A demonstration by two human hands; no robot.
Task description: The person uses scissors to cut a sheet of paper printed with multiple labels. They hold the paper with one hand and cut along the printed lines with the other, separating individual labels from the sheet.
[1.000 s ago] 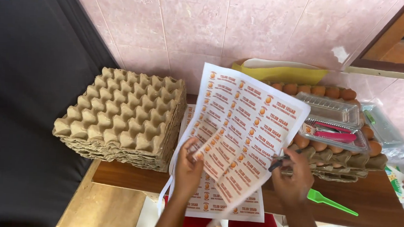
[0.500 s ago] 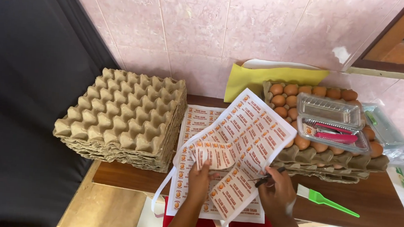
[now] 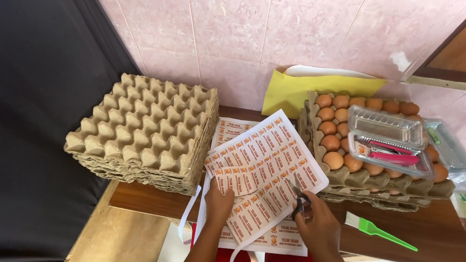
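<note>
A white sheet of small orange-printed labels (image 3: 265,170) lies tilted over more label sheets on the brown wooden table (image 3: 429,231). My left hand (image 3: 219,202) pinches the sheet's lower left edge. My right hand (image 3: 317,221) holds dark scissors (image 3: 297,198), their blades pointing into the sheet's right side. Thin white paper strips (image 3: 188,216) hang off the table's front edge beside my left wrist.
A stack of empty cardboard egg trays (image 3: 145,131) stands at the left. At the right, trays of brown eggs (image 3: 334,152) carry clear plastic boxes (image 3: 389,139) with pink tools. A yellow folder (image 3: 309,90) leans on the pink tiled wall. A green brush (image 3: 379,230) lies near the front right.
The label sheet, held up a second ago, has come down nearly flat onto the table. Both hands lowered with it, and the scissors now meet its right side.
</note>
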